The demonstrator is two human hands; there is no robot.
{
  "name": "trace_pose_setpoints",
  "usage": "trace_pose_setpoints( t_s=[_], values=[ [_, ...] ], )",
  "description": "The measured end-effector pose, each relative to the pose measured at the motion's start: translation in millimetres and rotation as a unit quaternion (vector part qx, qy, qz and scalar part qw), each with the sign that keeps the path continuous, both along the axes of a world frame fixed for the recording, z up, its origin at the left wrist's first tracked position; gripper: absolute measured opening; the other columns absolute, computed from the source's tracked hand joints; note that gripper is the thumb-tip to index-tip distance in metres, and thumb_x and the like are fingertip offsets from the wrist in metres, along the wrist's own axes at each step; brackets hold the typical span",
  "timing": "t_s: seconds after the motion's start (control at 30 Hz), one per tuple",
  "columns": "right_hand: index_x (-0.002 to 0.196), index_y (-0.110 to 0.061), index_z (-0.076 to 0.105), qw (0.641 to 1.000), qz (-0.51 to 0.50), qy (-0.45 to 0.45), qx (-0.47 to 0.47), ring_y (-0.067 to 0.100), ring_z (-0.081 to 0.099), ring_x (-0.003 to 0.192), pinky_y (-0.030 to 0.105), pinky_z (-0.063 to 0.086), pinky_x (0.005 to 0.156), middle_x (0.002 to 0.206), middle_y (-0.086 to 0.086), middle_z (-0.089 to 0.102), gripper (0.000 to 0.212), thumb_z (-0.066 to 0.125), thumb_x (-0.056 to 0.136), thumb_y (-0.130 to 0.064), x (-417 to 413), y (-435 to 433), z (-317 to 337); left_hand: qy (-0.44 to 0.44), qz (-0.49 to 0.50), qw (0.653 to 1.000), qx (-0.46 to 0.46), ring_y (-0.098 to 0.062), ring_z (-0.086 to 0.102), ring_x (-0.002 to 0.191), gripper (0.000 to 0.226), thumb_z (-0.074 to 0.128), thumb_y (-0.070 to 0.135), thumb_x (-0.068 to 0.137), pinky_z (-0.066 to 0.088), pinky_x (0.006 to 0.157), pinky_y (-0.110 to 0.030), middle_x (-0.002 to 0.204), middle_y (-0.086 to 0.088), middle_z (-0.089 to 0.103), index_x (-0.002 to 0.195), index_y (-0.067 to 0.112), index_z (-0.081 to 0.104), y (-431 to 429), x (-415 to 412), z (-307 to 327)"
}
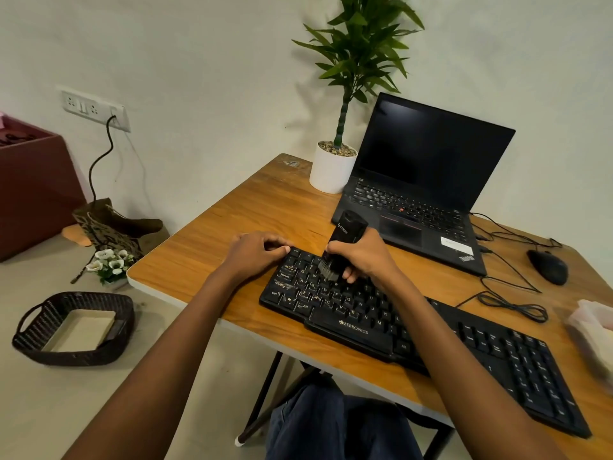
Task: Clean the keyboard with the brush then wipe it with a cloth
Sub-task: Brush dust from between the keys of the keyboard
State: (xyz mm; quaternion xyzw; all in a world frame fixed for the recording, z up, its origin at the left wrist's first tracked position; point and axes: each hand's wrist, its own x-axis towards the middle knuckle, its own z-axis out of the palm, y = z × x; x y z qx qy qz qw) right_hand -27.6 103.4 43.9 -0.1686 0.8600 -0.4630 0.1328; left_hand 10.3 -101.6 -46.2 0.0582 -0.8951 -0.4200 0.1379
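Keyboard [355, 330] brushing is underway: my right hand [365, 257] grips the brush [348, 231] over the upper-left keys, my curled left hand [255, 252] holds its corner; wiping remains.

Wooden table [252, 207] against pale wall [199, 61] — woven basket [76, 327] on grey floor [39, 410].

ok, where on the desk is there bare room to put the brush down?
Bare wood on the desk between the white pot, the keyboard and the desk's left edge. Crowded on the right: laptop, mouse, loose cables.
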Motion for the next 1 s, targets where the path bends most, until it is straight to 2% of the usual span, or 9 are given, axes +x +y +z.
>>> trace_pose_setpoints(
  t_s=[0.1, 0.2, 0.33, 0.43, 0.53, 0.67, 0.8, 0.9, 1.0],
  values=[
    [0.077, -0.007, 0.058, 1.000, 0.012, -0.001, -0.016, 0.011, 0.046, 0.032, 0.020, 0.040, 0.032, 0.061, 0.008, 0.062, 0.010, 0.066, 0.078, -0.013, 5.6, 0.8, -5.5, 0.000, 0.006, 1.000, -0.001, -0.011, 0.054, 0.113, 0.014, 0.059, 0.039, 0.088, 0.034, 0.104, -0.049, 0.119, 0.009, 0.064, 0.101, 0.043, 0.065, -0.1, -0.3, -0.3],
    [0.091, 0.000, 0.061, 0.998, 0.057, -0.017, 0.033, 0.010, 0.042, 0.031, 0.019, 0.035, 0.032, 0.062, 0.007, 0.063, 0.022, 0.066, 0.076, -0.016, 4.6, 0.2, -2.7, -0.001, 0.012, 1.000, -0.013, -0.013, 0.053, 0.115, 0.019, 0.059, 0.037, 0.089, 0.032, 0.106, -0.048, 0.122, 0.007, 0.063, 0.106, 0.036, 0.067, 1.3, 0.3, 1.7],
    [0.080, -0.011, 0.056, 0.995, 0.051, 0.069, 0.057, 0.009, 0.045, 0.033, 0.020, 0.037, 0.034, 0.061, 0.005, 0.062, 0.016, 0.066, 0.075, -0.022, 0.3, -11.5, -6.6, 0.002, 0.011, 1.000, -0.011, -0.011, 0.055, 0.110, 0.015, 0.059, 0.038, 0.089, 0.035, 0.103, -0.049, 0.118, 0.009, 0.065, 0.103, 0.041, 0.066, 1.9, 1.7, 1.7],
    [0.081, -0.015, 0.054, 0.991, 0.082, 0.108, 0.005, 0.001, 0.051, 0.040, 0.015, 0.039, 0.038, 0.066, 0.003, 0.061, 0.014, 0.068, 0.079, -0.020, 3.3, -12.4, -17.9, -0.001, 0.012, 1.000, -0.009, -0.011, 0.055, 0.109, 0.015, 0.059, 0.038, 0.089, 0.036, 0.102, -0.049, 0.117, 0.009, 0.065, 0.102, 0.041, 0.066, 2.5, 1.7, 2.6],
    [0.095, -0.006, 0.057, 0.989, 0.116, 0.075, -0.045, 0.001, 0.053, 0.043, 0.015, 0.040, 0.040, 0.070, 0.004, 0.062, 0.021, 0.068, 0.083, -0.019, 7.0, -4.3, -20.5, -0.004, 0.015, 1.000, -0.012, -0.011, 0.055, 0.111, 0.016, 0.058, 0.038, 0.090, 0.034, 0.104, -0.048, 0.118, 0.010, 0.064, 0.103, 0.040, 0.066, 2.9, 1.9, 3.7],
    [0.103, -0.002, 0.055, 0.985, 0.169, 0.048, 0.002, 0.009, 0.051, 0.043, 0.018, 0.040, 0.038, 0.072, 0.005, 0.063, 0.030, 0.067, 0.083, -0.021, -0.5, -2.5, -11.0, -0.007, 0.012, 1.000, -0.013, -0.011, 0.054, 0.112, 0.015, 0.059, 0.037, 0.090, 0.034, 0.104, -0.048, 0.118, 0.009, 0.064, 0.102, 0.041, 0.066, 3.3, 3.1, 4.5],
    [0.100, -0.008, 0.050, 0.981, 0.184, 0.066, -0.004, -0.004, 0.052, 0.044, 0.011, 0.039, 0.041, 0.073, 0.000, 0.056, 0.024, 0.066, 0.084, -0.014, 0.6, -17.2, -7.0, -0.003, 0.009, 1.000, -0.017, -0.010, 0.056, 0.107, 0.011, 0.059, 0.038, 0.089, 0.036, 0.102, -0.049, 0.114, 0.010, 0.066, 0.095, 0.047, 0.062, 4.3, 4.3, 6.1],
    [0.091, -0.016, 0.053, 0.974, 0.227, 0.025, 0.017, 0.005, 0.051, 0.044, 0.016, 0.039, 0.040, 0.070, 0.001, 0.059, 0.014, 0.065, 0.084, -0.014, 1.4, -17.4, -2.3, -0.007, 0.008, 1.000, -0.023, -0.011, 0.057, 0.106, 0.014, 0.059, 0.038, 0.089, 0.037, 0.100, -0.049, 0.114, 0.010, 0.066, 0.089, 0.052, 0.056, 4.4, 4.6, 6.6],
    [0.085, -0.025, 0.048, 0.974, 0.222, 0.036, 0.036, 0.009, 0.049, 0.048, 0.017, 0.038, 0.041, 0.071, 0.002, 0.058, 0.020, 0.065, 0.084, -0.015, -3.4, -18.5, 4.0, -0.005, 0.010, 1.000, -0.027, -0.010, 0.057, 0.105, 0.013, 0.059, 0.040, 0.089, 0.038, 0.099, -0.050, 0.112, 0.012, 0.066, 0.091, 0.052, 0.060, 3.8, 4.0, 5.9]
  ],
)
